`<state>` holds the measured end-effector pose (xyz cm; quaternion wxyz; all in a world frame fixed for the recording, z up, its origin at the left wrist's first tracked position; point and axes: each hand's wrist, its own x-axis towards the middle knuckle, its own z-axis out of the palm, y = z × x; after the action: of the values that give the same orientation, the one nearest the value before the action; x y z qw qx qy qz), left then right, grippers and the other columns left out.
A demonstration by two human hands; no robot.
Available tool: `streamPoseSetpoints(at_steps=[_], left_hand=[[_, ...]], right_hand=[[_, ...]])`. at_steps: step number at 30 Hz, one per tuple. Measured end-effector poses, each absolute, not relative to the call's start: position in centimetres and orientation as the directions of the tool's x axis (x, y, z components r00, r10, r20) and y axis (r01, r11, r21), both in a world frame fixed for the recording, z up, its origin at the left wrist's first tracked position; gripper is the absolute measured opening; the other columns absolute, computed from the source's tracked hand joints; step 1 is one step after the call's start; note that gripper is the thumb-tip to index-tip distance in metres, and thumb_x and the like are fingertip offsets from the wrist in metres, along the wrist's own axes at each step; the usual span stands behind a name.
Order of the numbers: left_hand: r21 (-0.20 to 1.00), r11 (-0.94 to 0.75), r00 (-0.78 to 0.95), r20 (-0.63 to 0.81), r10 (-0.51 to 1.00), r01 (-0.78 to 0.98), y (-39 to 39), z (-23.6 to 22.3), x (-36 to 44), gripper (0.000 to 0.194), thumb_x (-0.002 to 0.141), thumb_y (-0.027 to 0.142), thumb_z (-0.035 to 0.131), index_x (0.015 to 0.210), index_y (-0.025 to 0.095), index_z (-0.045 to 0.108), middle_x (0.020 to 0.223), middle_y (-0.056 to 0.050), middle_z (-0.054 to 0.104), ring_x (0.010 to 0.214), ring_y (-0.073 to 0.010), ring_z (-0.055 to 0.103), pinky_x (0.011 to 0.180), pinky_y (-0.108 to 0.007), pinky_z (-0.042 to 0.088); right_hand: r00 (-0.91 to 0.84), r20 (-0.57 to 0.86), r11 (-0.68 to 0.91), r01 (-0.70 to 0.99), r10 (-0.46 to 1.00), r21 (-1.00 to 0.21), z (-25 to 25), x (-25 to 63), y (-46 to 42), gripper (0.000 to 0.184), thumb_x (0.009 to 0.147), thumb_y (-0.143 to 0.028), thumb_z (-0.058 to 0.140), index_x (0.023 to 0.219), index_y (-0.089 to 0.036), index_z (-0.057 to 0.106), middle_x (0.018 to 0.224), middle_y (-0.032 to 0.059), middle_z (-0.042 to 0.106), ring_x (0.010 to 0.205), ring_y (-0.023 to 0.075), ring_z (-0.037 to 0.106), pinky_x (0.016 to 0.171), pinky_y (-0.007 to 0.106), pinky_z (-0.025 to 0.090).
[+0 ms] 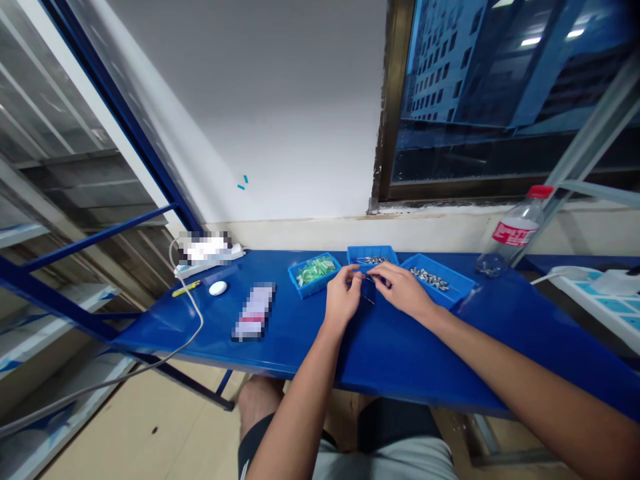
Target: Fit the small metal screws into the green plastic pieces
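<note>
My left hand [344, 293] and my right hand [397, 287] are close together over the blue table [300, 333], fingers pinched. Something small and thin, partly dark, shows between their fingertips, but its kind is too small to make out. Just below the fingers is a thin metal piece [369, 301]. Behind my hands stands a blue bin [373, 252] with thin metal parts [375, 261]. To the left, another blue bin [314, 288] holds green pieces [315, 270]. On the right, partly behind my right forearm, a third blue bin [457, 283] contains small silvery metal parts [431, 279].
Leftward on the table lie a phone-like blurred slab [254, 312], a white oval object [218, 288], a yellow cutter [186, 289] and a power strip [210, 260] with a trailing cable [200, 327]. A red-capped bottle [515, 233] and another power strip [610, 303] are at right.
</note>
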<state>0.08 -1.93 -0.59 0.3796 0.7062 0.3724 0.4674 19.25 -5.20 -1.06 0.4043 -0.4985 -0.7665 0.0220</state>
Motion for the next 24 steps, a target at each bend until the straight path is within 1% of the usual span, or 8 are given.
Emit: streamPoseSetpoints(at_steps=[4,7,10,12,15,18,21,24], left_hand=[[0.914,-0.378,0.323,0.316,0.892,0.148,-1.7,-0.8,0.3,0.03,0.098,0.038,0.062,0.12,0.022,0.074,0.103,-0.007,0.081,0.094,-0.0225,0.077,0.089,-0.035,0.06],[0.968,-0.252,0.382,0.229,0.895,0.01,-1.4,-1.1,0.5,0.035,0.093,0.042,0.071,0.117,0.017,0.076,0.104,-0.01,0.081,0.096,-0.0239,0.077,0.087,-0.035,0.061],[0.986,-0.125,0.394,0.158,0.906,-0.108,-1.1,-1.1,0.6,0.036,0.087,0.039,0.077,0.113,0.015,0.078,0.11,-0.011,0.081,0.099,-0.0239,0.077,0.088,-0.034,0.061],[0.985,-0.087,0.374,0.139,0.917,-0.151,-1.0,-1.1,0.5,0.033,0.084,0.037,0.08,0.109,0.015,0.079,0.111,-0.011,0.08,0.099,-0.0229,0.076,0.089,-0.034,0.061],[0.981,-0.082,0.338,0.139,0.931,-0.177,-0.8,-1.2,0.3,0.03,0.08,0.035,0.084,0.101,0.014,0.078,0.107,-0.012,0.081,0.095,-0.0214,0.076,0.09,-0.034,0.06],[0.979,-0.117,0.307,0.165,0.937,-0.169,-0.7,-1.4,0.3,0.029,0.076,0.032,0.086,0.096,0.013,0.075,0.1,-0.011,0.08,0.089,-0.0196,0.076,0.086,-0.033,0.06],[0.976,-0.16,0.331,0.202,0.922,-0.15,-0.7,-1.7,0.5,0.028,0.075,0.029,0.087,0.093,0.014,0.073,0.092,-0.009,0.079,0.083,-0.0183,0.075,0.079,-0.03,0.059],[0.972,-0.174,0.389,0.224,0.893,-0.16,-0.9,-1.8,0.8,0.024,0.075,0.025,0.086,0.09,0.014,0.07,0.088,-0.008,0.078,0.084,-0.0183,0.075,0.081,-0.03,0.06]], right_hand=[[-0.029,0.63,0.484,0.668,0.776,-0.565,-0.6,19.0,-5.9,0.018,0.098,-0.028,0.058,0.103,-0.026,0.076,0.109,0.0079,0.073,0.089,0.0238,0.069,0.079,0.039,0.058],[-0.019,0.632,0.489,0.651,0.775,-0.581,-0.7,18.8,-6.3,0.015,0.097,-0.033,0.063,0.1,-0.027,0.076,0.107,0.0075,0.073,0.086,0.0238,0.068,0.074,0.038,0.057],[-0.042,0.631,0.51,0.632,0.774,-0.583,-0.8,18.6,-6.5,0.015,0.097,-0.033,0.063,0.101,-0.028,0.077,0.104,0.0069,0.074,0.08,0.0226,0.067,0.074,0.039,0.057],[-0.076,0.636,0.539,0.613,0.768,-0.578,-0.8,18.4,-6.6,0.016,0.097,-0.031,0.062,0.102,-0.028,0.077,0.106,0.0067,0.075,0.085,0.0235,0.069,0.077,0.039,0.057],[-0.101,0.616,0.542,0.6,0.781,-0.588,-0.9,18.4,-6.5,0.017,0.096,-0.031,0.062,0.101,-0.028,0.078,0.107,0.0063,0.077,0.094,0.0253,0.071,0.084,0.041,0.058],[-0.003,0.534,0.44,0.57,0.845,-0.694,-1.2,18.4,-6.3,0.016,0.095,-0.037,0.065,0.099,-0.026,0.076,0.103,0.0058,0.078,0.085,0.0234,0.072,0.08,0.04,0.06],[0.101,0.448,0.365,0.437,0.888,-0.822,-1.5,18.5,-6.1,0.024,0.092,-0.043,0.069,0.105,-0.024,0.074,0.102,0.0069,0.078,0.087,0.0233,0.073,0.078,0.038,0.061],[0.096,0.4,0.348,0.34,0.911,-0.874,-1.8,18.6,-5.9,0.029,0.091,-0.047,0.071,0.105,-0.023,0.075,0.101,0.0075,0.078,0.092,0.0242,0.073,0.081,0.039,0.061]])
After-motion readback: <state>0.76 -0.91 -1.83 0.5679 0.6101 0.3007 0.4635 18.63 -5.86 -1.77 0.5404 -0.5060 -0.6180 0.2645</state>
